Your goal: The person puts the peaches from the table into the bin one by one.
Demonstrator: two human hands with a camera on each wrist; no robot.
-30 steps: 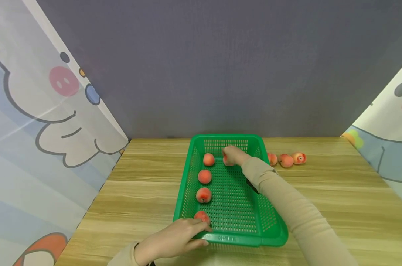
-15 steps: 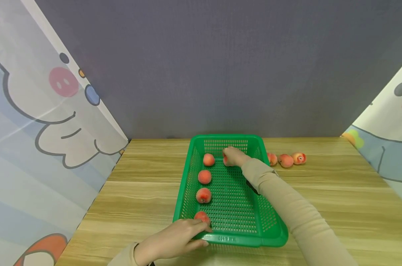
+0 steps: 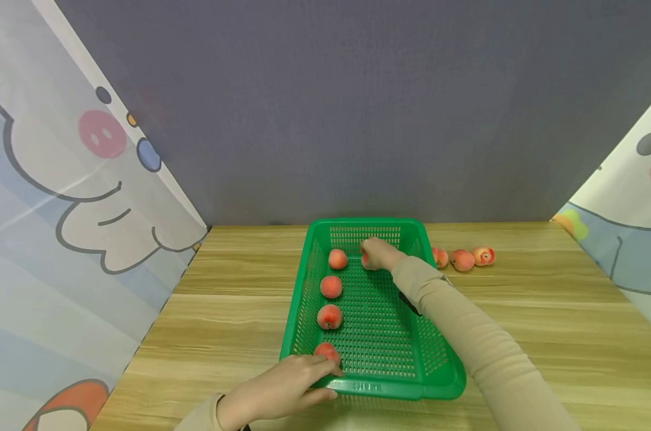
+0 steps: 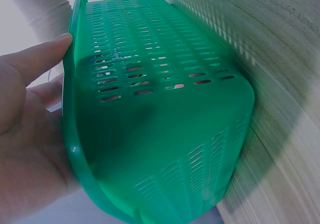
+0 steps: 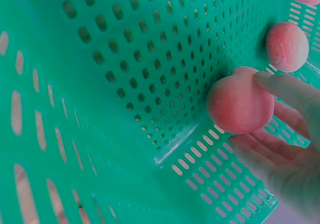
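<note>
A green plastic basket [image 3: 376, 387] with slotted walls stands on the wooden table. My left hand [image 3: 282, 386] grips its near-left rim, thumb outside and fingers over the edge, as the left wrist view also shows on the basket wall [image 4: 150, 129]. Inside, at the far end, my right hand [image 3: 378, 254] holds a peach [image 5: 240, 101] between thumb and fingers, low at the basket floor. Several peaches form a row along the left side, among them a far one [image 3: 337, 259] and a near one [image 3: 327, 352] partly hidden by my left fingers.
Three more peaches lie on the table right of the basket: one [image 3: 440, 258] partly hidden by the rim, a middle one [image 3: 462, 260] and an outer one [image 3: 484, 256]. A dark grey panel [image 3: 379, 120] rises behind the table. Cartoon-printed sheets [image 3: 45, 239] flank both sides.
</note>
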